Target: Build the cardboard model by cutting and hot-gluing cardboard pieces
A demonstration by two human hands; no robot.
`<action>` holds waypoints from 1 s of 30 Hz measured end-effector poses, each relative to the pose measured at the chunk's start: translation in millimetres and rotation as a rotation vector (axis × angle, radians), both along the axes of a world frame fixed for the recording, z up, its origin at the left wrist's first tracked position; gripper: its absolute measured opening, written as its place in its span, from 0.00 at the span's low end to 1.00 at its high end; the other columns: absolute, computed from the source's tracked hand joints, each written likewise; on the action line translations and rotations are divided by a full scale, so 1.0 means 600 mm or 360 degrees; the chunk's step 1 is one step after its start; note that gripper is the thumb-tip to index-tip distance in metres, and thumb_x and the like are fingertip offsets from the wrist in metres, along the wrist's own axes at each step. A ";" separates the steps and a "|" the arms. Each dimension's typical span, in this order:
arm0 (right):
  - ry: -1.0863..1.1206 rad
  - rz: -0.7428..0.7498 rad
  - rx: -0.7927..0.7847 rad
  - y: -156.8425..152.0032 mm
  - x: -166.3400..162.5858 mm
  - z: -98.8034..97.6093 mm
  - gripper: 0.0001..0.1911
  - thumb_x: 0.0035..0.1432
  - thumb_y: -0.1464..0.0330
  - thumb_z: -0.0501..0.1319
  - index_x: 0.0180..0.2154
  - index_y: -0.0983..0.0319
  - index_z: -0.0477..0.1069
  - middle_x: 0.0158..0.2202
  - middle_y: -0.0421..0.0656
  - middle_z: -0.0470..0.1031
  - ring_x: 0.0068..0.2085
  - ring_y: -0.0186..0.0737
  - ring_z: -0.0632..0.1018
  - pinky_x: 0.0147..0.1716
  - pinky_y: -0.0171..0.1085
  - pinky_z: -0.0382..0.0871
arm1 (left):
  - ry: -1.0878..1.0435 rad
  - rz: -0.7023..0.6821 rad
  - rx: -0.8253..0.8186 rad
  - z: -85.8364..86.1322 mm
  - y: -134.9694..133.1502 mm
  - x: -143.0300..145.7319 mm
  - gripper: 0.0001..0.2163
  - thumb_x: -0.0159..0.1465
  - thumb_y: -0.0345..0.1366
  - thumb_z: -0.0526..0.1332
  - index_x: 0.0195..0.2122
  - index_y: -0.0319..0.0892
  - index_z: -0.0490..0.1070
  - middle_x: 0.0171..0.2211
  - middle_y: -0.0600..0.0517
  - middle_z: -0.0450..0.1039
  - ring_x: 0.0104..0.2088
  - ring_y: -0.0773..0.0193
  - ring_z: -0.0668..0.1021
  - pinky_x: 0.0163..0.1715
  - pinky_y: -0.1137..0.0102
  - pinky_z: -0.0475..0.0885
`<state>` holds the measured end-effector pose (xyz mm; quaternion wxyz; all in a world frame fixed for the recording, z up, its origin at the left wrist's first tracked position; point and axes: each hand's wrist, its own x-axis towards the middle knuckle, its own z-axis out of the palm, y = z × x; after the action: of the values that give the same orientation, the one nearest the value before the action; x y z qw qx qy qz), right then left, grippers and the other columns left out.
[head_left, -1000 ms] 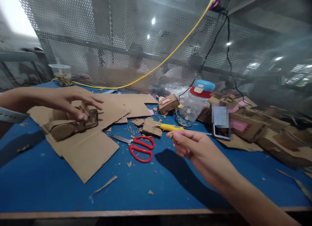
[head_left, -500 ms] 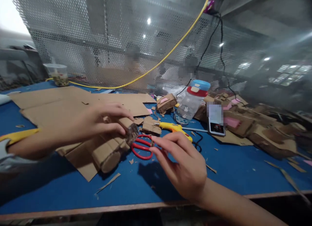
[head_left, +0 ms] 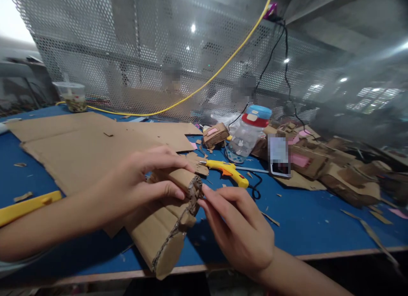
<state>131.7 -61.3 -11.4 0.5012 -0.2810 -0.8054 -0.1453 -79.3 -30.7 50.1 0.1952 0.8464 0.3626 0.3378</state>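
Observation:
My left hand [head_left: 153, 177] is closed around a folded cardboard piece [head_left: 153, 232] with rounded ends and rough, corrugated edges. Its near rounded end, capped by a flat cardboard disc, hangs close to the table's front edge. My right hand [head_left: 239, 228] has thumb and index finger pinched together against the piece's ragged upper end; whatever lies between those fingertips is too small to make out. Just beyond the hands lies a yellow glue gun [head_left: 228, 170] with an orange trigger.
Large flat cardboard sheets [head_left: 86, 147] cover the left of the blue table [head_left: 306, 228]. A clear bottle [head_left: 247, 136], a phone [head_left: 280, 170] and cardboard models [head_left: 347, 181] stand right. A yellow tool [head_left: 32, 207] is by my left forearm; a plastic cup [head_left: 75, 98] stands behind.
The cardboard piece has come nearer and turned its end toward my right hand. My right fingertips now meet its ragged edge. The red-handled scissors seen before are now hidden.

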 end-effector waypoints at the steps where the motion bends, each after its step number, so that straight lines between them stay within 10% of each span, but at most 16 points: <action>1: 0.0011 -0.0006 -0.0007 0.000 0.000 -0.001 0.25 0.59 0.78 0.61 0.57 0.58 0.68 0.33 0.44 0.75 0.32 0.35 0.77 0.29 0.31 0.75 | -0.0008 0.0014 0.0001 0.000 -0.002 0.002 0.09 0.58 0.40 0.64 0.39 0.49 0.78 0.34 0.53 0.76 0.36 0.61 0.76 0.36 0.71 0.72; 30: -0.0074 0.0096 0.0006 0.045 0.041 0.029 0.11 0.63 0.76 0.56 0.43 0.68 0.76 0.32 0.47 0.75 0.31 0.32 0.74 0.28 0.31 0.72 | -0.0061 0.0164 0.0095 0.011 0.010 0.047 0.09 0.59 0.43 0.65 0.36 0.47 0.81 0.37 0.55 0.82 0.36 0.59 0.80 0.37 0.68 0.75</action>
<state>156.4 -34.5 5.8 0.4869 -0.2523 -0.8247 -0.1383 -51.4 -24.5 56.4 0.1591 0.8254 0.3915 0.3742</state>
